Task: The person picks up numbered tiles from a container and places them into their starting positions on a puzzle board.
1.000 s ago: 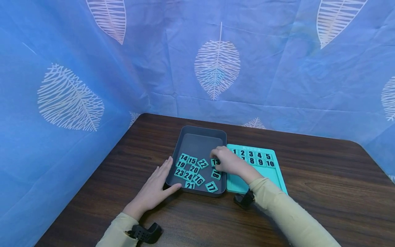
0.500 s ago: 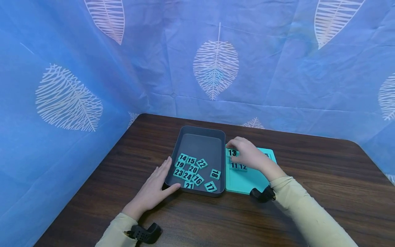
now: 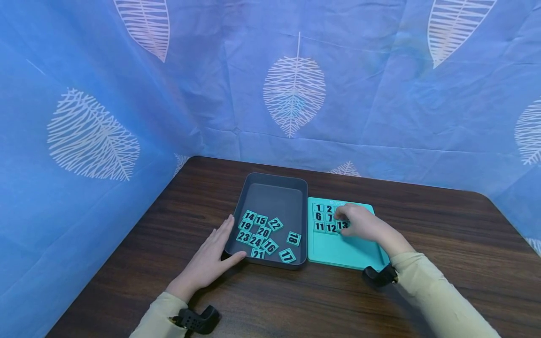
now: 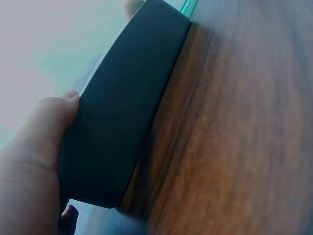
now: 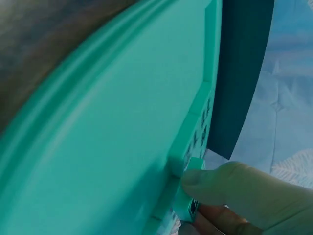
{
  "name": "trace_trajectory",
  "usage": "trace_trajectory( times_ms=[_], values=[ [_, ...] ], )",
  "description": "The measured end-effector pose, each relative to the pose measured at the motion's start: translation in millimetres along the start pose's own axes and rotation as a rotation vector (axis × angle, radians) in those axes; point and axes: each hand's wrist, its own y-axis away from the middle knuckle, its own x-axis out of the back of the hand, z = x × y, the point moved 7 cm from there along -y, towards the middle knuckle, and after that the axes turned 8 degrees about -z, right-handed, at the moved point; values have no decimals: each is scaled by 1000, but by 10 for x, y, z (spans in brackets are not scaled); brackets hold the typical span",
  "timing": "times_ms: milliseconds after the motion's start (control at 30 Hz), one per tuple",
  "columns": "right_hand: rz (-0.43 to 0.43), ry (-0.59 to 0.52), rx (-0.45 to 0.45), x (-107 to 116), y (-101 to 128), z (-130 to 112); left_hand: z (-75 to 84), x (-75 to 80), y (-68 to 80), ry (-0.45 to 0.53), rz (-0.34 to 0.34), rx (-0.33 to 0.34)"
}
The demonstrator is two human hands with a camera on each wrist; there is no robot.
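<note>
My right hand (image 3: 365,224) pinches the number tile 13 (image 3: 342,226) between thumb and fingers, just right of tile 12 (image 3: 331,228) on the turquoise board (image 3: 342,251). In the right wrist view the tile (image 5: 183,200) is slightly tilted beside the row of placed tiles. My left hand (image 3: 207,263) lies with straight fingers along the left side and near corner of the dark grey tray (image 3: 276,180). Its thumb (image 4: 61,110) touches the tray wall in the left wrist view. Several loose tiles, such as tile 22 (image 3: 275,224) and tile 17 (image 3: 287,256), lie in the tray.
The tray and board stand side by side on a dark wooden table (image 3: 444,234). Tiles 1, 2, 6, 7 and 11 show on the board; others are hidden under my right hand. A blue cloth (image 3: 380,94) with white leaf prints hangs behind.
My right hand has carried tile 13 from the tray to the right, over the board, and lowered it next to tile 12. The left hand stays at the tray.
</note>
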Motion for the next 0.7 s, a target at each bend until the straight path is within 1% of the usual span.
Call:
trace_trajectory(
  times_ms=[267,533,700],
  values=[
    [-26,-32,-26,-80,46,96,-5,-5,2,5,-2,2],
    [4,-18,-21,-99,57,109,3,-3,1,6,7,-16],
    [21,-25,-16,-102,63,106,4,-3,1,1,2,-9]
  ],
)
